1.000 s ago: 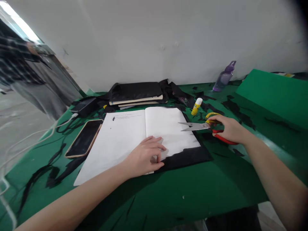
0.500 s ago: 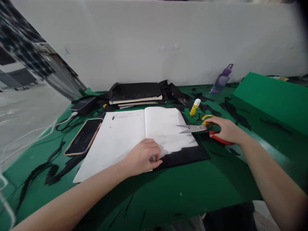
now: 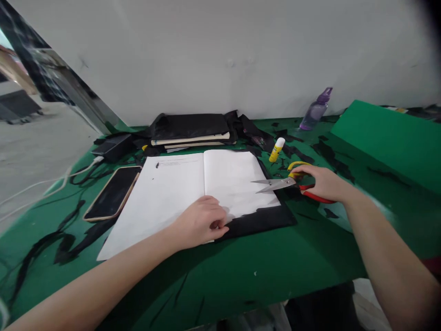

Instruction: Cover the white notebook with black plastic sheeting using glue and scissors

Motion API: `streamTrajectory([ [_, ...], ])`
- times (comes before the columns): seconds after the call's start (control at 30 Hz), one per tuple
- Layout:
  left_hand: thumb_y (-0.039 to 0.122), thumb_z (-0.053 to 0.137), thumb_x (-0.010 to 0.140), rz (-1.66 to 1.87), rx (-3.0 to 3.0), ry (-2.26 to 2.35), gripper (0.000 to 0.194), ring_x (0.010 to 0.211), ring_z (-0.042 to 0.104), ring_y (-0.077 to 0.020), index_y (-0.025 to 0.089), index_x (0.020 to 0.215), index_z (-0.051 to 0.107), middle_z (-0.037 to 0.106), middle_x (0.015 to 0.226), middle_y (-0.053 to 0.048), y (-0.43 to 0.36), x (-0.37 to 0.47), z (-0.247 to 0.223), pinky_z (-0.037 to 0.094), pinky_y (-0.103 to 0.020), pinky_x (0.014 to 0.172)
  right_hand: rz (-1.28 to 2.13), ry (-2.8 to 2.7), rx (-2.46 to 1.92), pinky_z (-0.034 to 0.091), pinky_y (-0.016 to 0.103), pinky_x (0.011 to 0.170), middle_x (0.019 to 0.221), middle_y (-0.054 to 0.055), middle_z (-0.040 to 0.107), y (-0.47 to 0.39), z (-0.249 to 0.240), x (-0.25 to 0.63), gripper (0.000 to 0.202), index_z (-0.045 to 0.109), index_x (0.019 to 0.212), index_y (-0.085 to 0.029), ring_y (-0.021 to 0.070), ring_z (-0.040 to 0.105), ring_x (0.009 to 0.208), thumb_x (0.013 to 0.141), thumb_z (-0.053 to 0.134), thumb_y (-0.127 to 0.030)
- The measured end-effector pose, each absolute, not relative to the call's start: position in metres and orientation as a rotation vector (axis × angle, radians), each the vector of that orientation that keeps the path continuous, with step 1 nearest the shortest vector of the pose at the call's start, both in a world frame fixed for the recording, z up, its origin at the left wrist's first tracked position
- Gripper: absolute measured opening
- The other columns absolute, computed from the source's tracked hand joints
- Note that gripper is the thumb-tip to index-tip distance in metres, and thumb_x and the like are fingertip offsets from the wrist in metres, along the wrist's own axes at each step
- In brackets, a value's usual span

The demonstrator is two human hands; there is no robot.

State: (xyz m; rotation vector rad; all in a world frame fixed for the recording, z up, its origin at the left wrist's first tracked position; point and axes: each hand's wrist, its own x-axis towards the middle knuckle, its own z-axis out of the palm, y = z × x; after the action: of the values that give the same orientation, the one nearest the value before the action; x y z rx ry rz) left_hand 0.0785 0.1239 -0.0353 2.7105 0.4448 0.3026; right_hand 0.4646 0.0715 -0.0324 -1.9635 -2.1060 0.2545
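An open book with white pages (image 3: pixel 172 184) lies on the green table, and black material (image 3: pixel 262 222) shows under its right page. My left hand (image 3: pixel 203 220) rests on the book's lower middle, its fingers curled together; whether anything is between them is hidden. In my right hand (image 3: pixel 322 183) are scissors (image 3: pixel 277 184) with one yellow and one red handle. Their blades are parted and point left over the right page. A yellow glue stick with a white cap (image 3: pixel 276 150) stands tilted beyond the book.
A phone (image 3: pixel 113 193) lies left of the book, near a black adapter (image 3: pixel 113 147) with a white cable. Behind are black-covered books (image 3: pixel 191 128). A purple bottle (image 3: pixel 315 110) and a green board (image 3: pixel 389 142) are at the back right. Black scraps litter the green table (image 3: pixel 241 280).
The view has shifted slightly, so the table's things appear a little further left and higher. The scissor blades look slightly wider apart. My left hand stays on the book.
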Motion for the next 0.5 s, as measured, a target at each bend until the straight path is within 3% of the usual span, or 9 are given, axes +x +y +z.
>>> streamTrajectory([
  [0.37,0.019,0.053,0.082,0.361,2.756,0.381,0.019,0.058,0.045,-0.01,0.02,0.065,0.045,0.046,0.057,0.006,0.125,0.0774,-0.0431,0.038,-0.035,0.093,0.452,-2.17,-2.045,0.05,0.041,0.086,0.126,0.002,0.057,0.0645,-0.0257,0.4583,0.05,0.056,0.113,-0.03,0.0281,0.058,0.108,0.064,0.062,-0.026],
  [0.5,0.019,0.05,0.082,0.349,2.8,0.359,0.018,0.057,0.045,-0.0096,0.02,0.065,0.045,0.047,0.058,0.006,0.1245,0.0783,-0.0434,0.037,-0.034,0.094,0.471,-2.201,-2.089,0.052,0.038,0.078,0.123,0.001,0.058,0.0624,-0.0227,0.4554,0.05,0.057,0.112,-0.032,0.0283,0.06,0.103,0.063,0.061,-0.026],
])
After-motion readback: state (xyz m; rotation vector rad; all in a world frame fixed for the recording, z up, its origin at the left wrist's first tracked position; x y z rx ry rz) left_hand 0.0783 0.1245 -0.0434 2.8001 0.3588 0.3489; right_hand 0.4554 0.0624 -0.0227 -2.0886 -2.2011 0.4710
